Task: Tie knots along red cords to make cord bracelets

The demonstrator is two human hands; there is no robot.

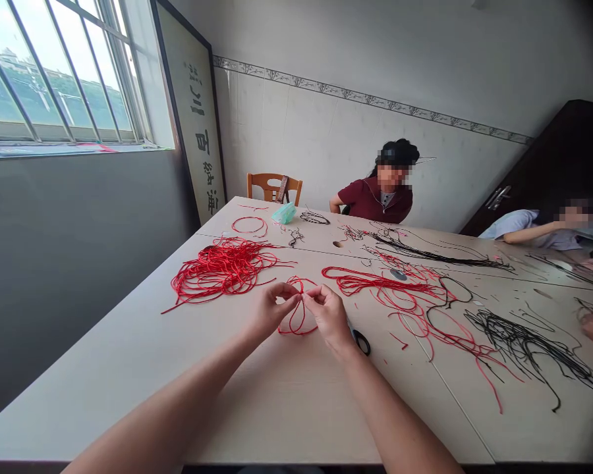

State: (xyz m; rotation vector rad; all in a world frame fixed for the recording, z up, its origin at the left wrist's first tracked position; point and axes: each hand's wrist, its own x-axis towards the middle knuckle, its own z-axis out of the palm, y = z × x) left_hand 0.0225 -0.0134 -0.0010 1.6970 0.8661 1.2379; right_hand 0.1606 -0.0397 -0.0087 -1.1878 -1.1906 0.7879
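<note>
Both my hands meet over the near middle of the table, pinching one looped red cord between thumbs and fingertips. My left hand grips it from the left, and my right hand from the right, the fingertips almost touching. Loops of the cord hang below and show above the fingers; the exact spot being pinched is too small to make out. Partly under my right hand lies a pair of scissors with black handles. A tangled heap of red cords rests just left of my hands.
A bundle of red cords and black cords spread over the right of the table. Farther back are a red cord ring and a green plastic bag. One person sits opposite; others are at the right.
</note>
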